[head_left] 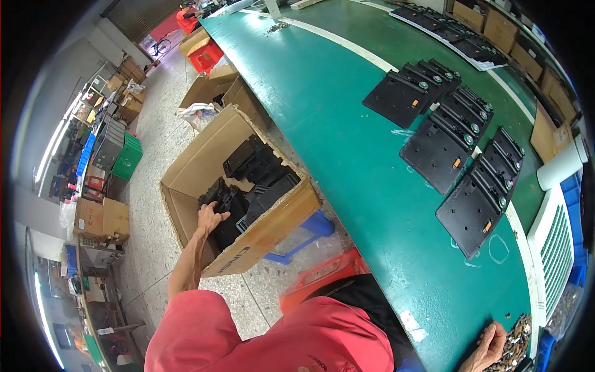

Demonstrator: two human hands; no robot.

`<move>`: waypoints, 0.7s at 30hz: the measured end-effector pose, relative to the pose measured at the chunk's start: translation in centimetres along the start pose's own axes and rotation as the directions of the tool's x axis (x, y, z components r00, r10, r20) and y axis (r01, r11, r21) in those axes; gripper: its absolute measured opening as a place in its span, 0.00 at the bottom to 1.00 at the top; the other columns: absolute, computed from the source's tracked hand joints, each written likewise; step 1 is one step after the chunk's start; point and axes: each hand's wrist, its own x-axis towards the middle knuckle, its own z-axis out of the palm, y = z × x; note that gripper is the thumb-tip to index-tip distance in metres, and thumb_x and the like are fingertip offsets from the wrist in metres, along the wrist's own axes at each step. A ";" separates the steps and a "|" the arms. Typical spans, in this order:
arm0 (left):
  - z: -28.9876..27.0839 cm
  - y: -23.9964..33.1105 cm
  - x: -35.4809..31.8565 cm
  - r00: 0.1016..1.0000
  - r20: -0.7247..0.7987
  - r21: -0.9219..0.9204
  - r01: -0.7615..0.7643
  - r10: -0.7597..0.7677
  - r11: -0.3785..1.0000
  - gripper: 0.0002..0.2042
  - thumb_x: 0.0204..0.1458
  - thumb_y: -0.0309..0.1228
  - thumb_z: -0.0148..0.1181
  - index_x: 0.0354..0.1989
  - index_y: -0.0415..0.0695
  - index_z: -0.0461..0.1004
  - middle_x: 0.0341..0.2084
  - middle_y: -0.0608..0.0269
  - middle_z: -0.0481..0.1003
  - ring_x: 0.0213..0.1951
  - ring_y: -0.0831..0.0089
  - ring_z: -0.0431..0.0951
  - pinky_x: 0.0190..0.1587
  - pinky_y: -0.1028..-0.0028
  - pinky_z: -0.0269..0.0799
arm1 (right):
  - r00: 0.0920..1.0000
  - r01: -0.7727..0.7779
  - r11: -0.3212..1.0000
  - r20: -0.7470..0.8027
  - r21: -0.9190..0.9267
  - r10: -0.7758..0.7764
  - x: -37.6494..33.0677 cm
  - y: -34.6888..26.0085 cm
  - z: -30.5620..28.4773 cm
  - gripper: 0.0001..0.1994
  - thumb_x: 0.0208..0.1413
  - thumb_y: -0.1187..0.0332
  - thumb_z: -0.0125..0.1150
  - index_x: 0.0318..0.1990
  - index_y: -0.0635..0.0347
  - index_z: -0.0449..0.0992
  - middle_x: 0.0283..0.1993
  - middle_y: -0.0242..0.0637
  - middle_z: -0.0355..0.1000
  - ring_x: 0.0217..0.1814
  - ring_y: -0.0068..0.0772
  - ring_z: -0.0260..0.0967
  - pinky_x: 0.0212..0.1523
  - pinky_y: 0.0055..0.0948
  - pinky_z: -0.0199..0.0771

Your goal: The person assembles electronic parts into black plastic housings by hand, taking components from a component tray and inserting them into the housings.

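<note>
My left hand (pixel 212 218) reaches down into an open cardboard box (pixel 186 155), its thumb and fingers apart over the black plastic parts (pixel 224 199) piled inside. The fingertips are at one of these parts, and I cannot tell whether they touch it. At the lower right my right hand (pixel 488 348) rests by the table edge, beside a heap of small brownish metal pieces (pixel 515 342). Its fingers are pinched together, and whatever they may hold is too small to make out. Several flat black plates with roller-like bars (pixel 437 149) lie overlapping in rows on the green table (pixel 347 155).
A blue stool (pixel 316 226) stands beneath the box, and a red stool (pixel 322 279) is near me. More cartons (pixel 232 93) line the table's left side. Along the right edge are a white vented panel (pixel 555 260) and a white cylinder (pixel 563 164). Another person (pixel 186 18) is far off.
</note>
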 end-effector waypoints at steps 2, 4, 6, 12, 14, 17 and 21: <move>-0.3 1.0 -1.2 1.000 0.008 0.020 -0.007 0.007 1.000 0.32 0.45 0.49 0.66 0.58 0.45 0.73 0.60 0.36 0.64 0.60 0.45 0.66 0.61 0.56 0.64 | 0.997 -0.068 0.997 -0.021 0.035 0.069 0.0 0.8 -0.1 0.08 0.58 0.70 0.66 0.39 0.67 0.79 0.33 0.37 0.77 0.31 0.24 0.70 0.30 0.21 0.71; 0.3 0.7 -1.4 0.986 -0.063 0.125 -0.147 0.156 0.981 0.28 0.46 0.48 0.67 0.52 0.43 0.77 0.55 0.38 0.69 0.56 0.46 0.71 0.57 0.57 0.68 | 0.999 -0.043 0.998 -0.019 0.053 0.044 0.0 0.5 0.0 0.08 0.58 0.70 0.66 0.39 0.67 0.79 0.33 0.37 0.77 0.31 0.24 0.70 0.31 0.21 0.71; -0.3 -0.1 -0.3 0.993 -0.034 0.066 -0.110 0.112 0.992 0.26 0.46 0.47 0.66 0.50 0.42 0.78 0.51 0.39 0.72 0.53 0.46 0.73 0.55 0.57 0.69 | 0.997 -0.064 0.996 -0.026 0.060 0.066 -0.1 0.7 0.0 0.07 0.58 0.70 0.65 0.39 0.66 0.79 0.33 0.37 0.77 0.32 0.23 0.69 0.32 0.21 0.71; -1.0 3.3 4.7 0.953 -0.268 -0.031 -0.154 0.141 0.988 0.22 0.44 0.34 0.68 0.49 0.39 0.77 0.46 0.40 0.75 0.51 0.46 0.74 0.54 0.57 0.70 | 0.996 -0.084 0.996 -0.001 0.015 0.084 -0.5 -0.2 -0.5 0.08 0.60 0.69 0.64 0.39 0.66 0.79 0.33 0.35 0.76 0.32 0.23 0.67 0.34 0.22 0.69; 0.3 4.3 7.9 0.937 -0.296 -0.026 -0.203 0.187 0.979 0.25 0.43 0.33 0.68 0.52 0.38 0.75 0.47 0.39 0.74 0.52 0.45 0.74 0.55 0.57 0.70 | 0.998 -0.066 0.997 0.001 0.026 0.066 -0.5 -0.3 -0.4 0.08 0.60 0.68 0.63 0.39 0.66 0.78 0.33 0.35 0.75 0.32 0.23 0.67 0.34 0.23 0.68; 1.5 5.8 11.8 0.908 -0.301 -0.019 -0.310 0.290 0.951 0.30 0.42 0.29 0.65 0.58 0.36 0.69 0.50 0.36 0.72 0.54 0.43 0.72 0.58 0.56 0.69 | 0.999 -0.041 0.999 0.008 0.019 0.041 -0.4 0.3 -0.6 0.08 0.60 0.68 0.63 0.39 0.66 0.78 0.33 0.34 0.75 0.33 0.23 0.66 0.34 0.23 0.68; 2.2 8.5 13.2 0.933 -0.220 0.059 -0.278 0.284 0.959 0.30 0.41 0.20 0.56 0.59 0.35 0.67 0.48 0.35 0.73 0.51 0.41 0.74 0.57 0.56 0.70 | 1.000 -0.021 0.999 -0.017 0.050 0.022 -0.6 -0.8 -0.1 0.08 0.60 0.68 0.63 0.38 0.66 0.78 0.33 0.34 0.75 0.32 0.23 0.66 0.34 0.23 0.67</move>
